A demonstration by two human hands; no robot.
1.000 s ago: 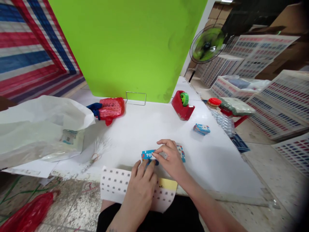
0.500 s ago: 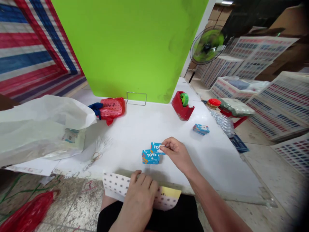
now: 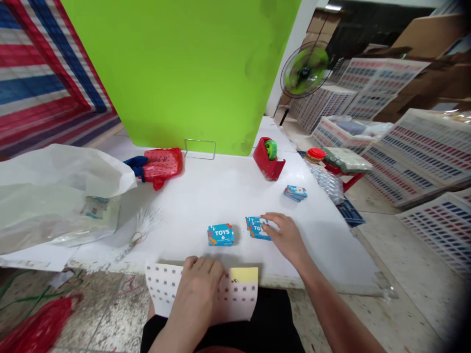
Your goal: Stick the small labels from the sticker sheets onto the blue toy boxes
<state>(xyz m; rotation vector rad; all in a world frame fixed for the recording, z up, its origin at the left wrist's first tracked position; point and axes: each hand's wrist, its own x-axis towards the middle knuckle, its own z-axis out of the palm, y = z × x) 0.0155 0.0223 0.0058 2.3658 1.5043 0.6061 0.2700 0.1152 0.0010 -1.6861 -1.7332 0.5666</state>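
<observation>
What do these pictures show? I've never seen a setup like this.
There is no robot here: one camera on a person's head looks forward and down, and every picture comes from it. The left hand rests on a patterned sheet at the near edge of the white table. The right hand has its fingertips on some blue cards. A pile marked TOYS lies left of them, and a smaller-looking pile farther right. Beyond stands a red tape dispenser; a red packet lies left.

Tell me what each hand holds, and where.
Left hand: the dotted sheet, near the middle of its top edge. Right hand: middle blue cards, fingers at their right end; grip unclear.
</observation>
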